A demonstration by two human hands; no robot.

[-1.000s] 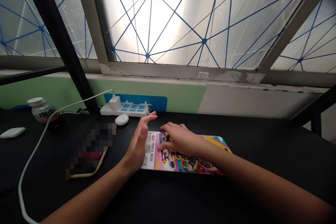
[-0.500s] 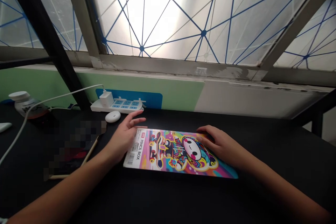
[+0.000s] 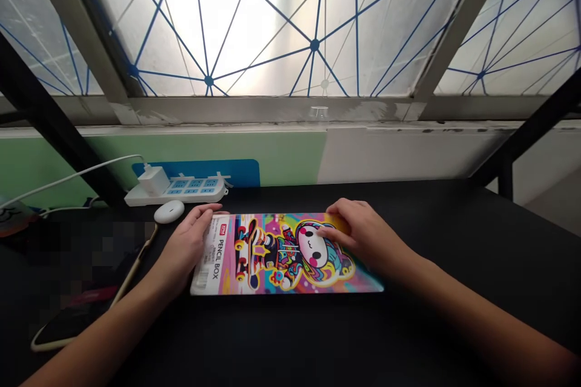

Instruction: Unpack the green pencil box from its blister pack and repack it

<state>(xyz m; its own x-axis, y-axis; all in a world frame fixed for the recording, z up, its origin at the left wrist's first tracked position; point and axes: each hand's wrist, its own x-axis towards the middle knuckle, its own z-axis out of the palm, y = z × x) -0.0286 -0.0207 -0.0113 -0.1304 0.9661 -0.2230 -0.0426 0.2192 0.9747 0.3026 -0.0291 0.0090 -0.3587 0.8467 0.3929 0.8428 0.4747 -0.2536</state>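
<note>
A colourful pencil box lies sideways on the black desk, printed with a cartoon figure on a skateboard and the words "PENCIL BOX" on a white strip. My left hand grips its left edge, the thumb by the white strip and the fingers curled past the far corner. At the far right corner my right hand holds the box, its thumb resting on the printed face and its fingers over the far edge. The fingertips of both hands are partly hidden.
A white power strip with a plugged-in charger stands against the wall. Near it is a round white case. A phone with a pale rim lies left, partly blurred out. Black metal posts flank the desk.
My left fingers, spread off the far left corner before, have closed against the box's edge. The view has turned right, so the surroundings sit further left; the box lies straighter in view.
</note>
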